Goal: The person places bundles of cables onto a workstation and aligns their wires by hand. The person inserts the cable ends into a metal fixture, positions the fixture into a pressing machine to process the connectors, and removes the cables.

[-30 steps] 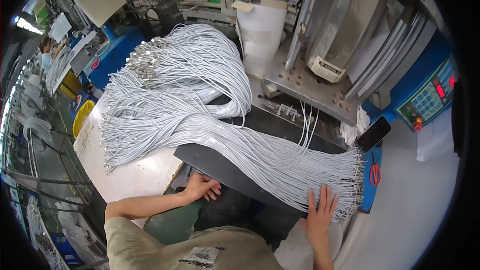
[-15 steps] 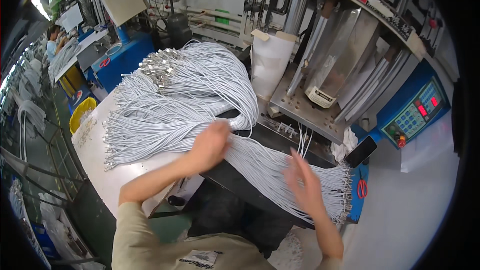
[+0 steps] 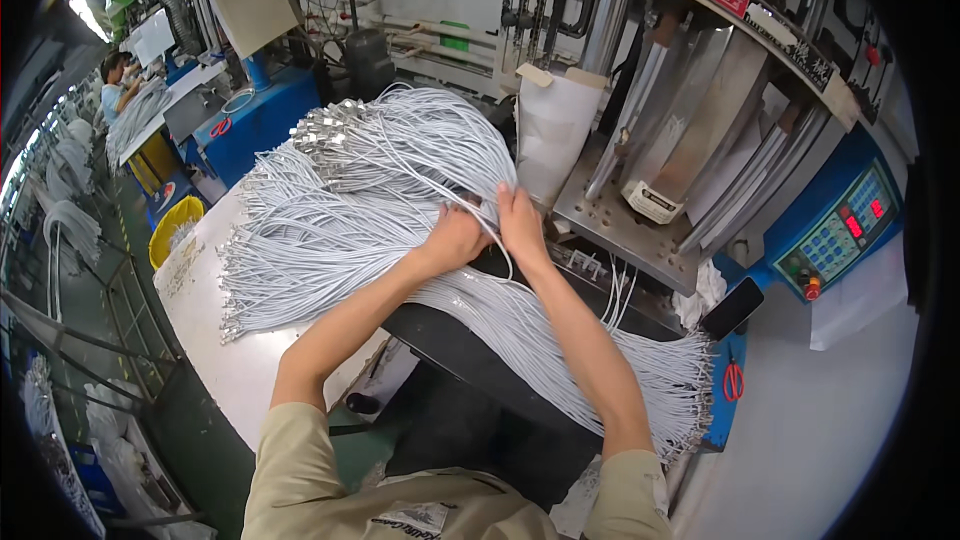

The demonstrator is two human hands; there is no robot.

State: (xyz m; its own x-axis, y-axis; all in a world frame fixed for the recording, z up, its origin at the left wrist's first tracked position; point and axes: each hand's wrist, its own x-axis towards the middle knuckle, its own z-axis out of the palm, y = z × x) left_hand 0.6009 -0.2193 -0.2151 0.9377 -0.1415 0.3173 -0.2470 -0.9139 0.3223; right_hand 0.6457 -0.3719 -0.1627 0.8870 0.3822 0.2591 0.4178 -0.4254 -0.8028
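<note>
Head view: left fingers [image 3: 468,227] and right fingers [image 3: 512,203] clasp a curved, pale cable bundle [image 3: 455,130].

1. Cables [image 3: 320,260] partly on tabletop [image 3: 255,380], spread left to right.
2. Press [image 3: 625,230] behind cables, right side.
3. Control panel [image 3: 850,225] right of press.
4. Phone [image 3: 733,309] behind scissors [image 3: 733,382], both right of cables.
5. Bin [image 3: 166,240] left of tabletop.

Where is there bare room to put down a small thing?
Mainly the white tabletop, between the left cable ends and the left forearm. A narrower black strip lies between the lower bundle and the near edge. Crowded: the upper bundle, where left hand and right hand are close together, and the right end, around phone and red scissors.
</note>
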